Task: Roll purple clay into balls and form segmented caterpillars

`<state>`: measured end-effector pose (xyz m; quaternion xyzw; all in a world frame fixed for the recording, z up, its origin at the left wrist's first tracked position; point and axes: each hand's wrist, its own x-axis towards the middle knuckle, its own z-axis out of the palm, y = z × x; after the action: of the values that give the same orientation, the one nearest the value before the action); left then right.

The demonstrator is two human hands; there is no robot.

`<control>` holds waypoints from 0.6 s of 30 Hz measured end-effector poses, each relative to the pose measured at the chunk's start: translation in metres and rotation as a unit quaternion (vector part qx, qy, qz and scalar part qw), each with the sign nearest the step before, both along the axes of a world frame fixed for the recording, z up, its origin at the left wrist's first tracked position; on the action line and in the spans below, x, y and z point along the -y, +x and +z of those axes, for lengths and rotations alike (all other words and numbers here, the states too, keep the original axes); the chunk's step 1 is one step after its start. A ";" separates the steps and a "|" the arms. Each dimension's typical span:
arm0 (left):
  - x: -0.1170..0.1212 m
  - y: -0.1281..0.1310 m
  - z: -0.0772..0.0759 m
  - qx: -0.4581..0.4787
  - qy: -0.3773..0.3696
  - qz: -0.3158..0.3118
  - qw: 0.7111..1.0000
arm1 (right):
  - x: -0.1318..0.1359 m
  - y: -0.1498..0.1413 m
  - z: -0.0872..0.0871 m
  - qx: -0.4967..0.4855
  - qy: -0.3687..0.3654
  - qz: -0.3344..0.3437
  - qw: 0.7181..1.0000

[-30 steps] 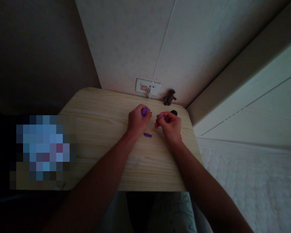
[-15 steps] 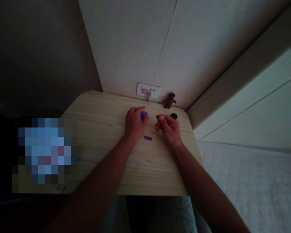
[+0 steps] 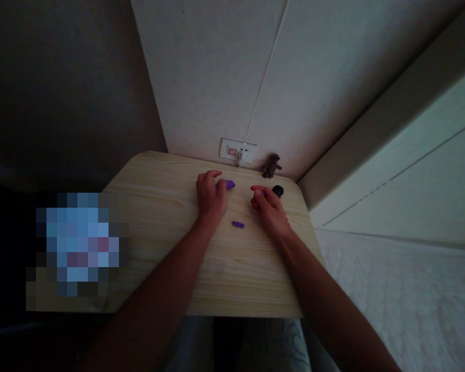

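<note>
My left hand (image 3: 211, 199) is closed round a chunky purple piece (image 3: 229, 184), whose knobbed end sticks out to the right past my thumb. Thumb and fingers of my right hand (image 3: 269, 206) pinch a small purple piece (image 3: 263, 194), mostly hidden by the fingertips. Between the hands and nearer to me, a short, bumpy purple piece (image 3: 238, 225) lies on the wooden table (image 3: 232, 274). What the purple pieces belong to cannot be made out.
At the back right a dark brown, bear-like figure (image 3: 272, 166) stands near the wall. A black round object (image 3: 278, 191) sits just beyond my right hand. A wall socket (image 3: 238, 151) with a plug is behind the table. A blurred-out bluish patch covers the left side.
My left hand has shifted slightly left and turned the chunky purple piece, so its knobbed end now points right. My right hand still pinches its small piece. The view has tilted slightly.
</note>
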<state>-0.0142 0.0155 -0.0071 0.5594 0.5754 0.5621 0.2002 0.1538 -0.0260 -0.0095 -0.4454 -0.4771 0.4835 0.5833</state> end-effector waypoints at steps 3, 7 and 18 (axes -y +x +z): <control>-0.002 -0.005 0.000 0.041 0.010 0.027 0.999 | 0.000 -0.002 0.001 0.007 -0.004 0.010 1.000; -0.006 -0.010 -0.003 0.079 0.017 0.056 0.995 | -0.001 -0.003 0.001 0.018 -0.013 0.015 1.000; -0.007 -0.009 -0.004 0.089 0.040 0.049 0.994 | 0.000 -0.002 0.002 0.030 -0.024 0.021 0.999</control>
<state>-0.0233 0.0222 -0.0107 0.4854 0.5594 0.6413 0.2005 0.1517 -0.0258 -0.0078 -0.4635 -0.4922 0.4928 0.5478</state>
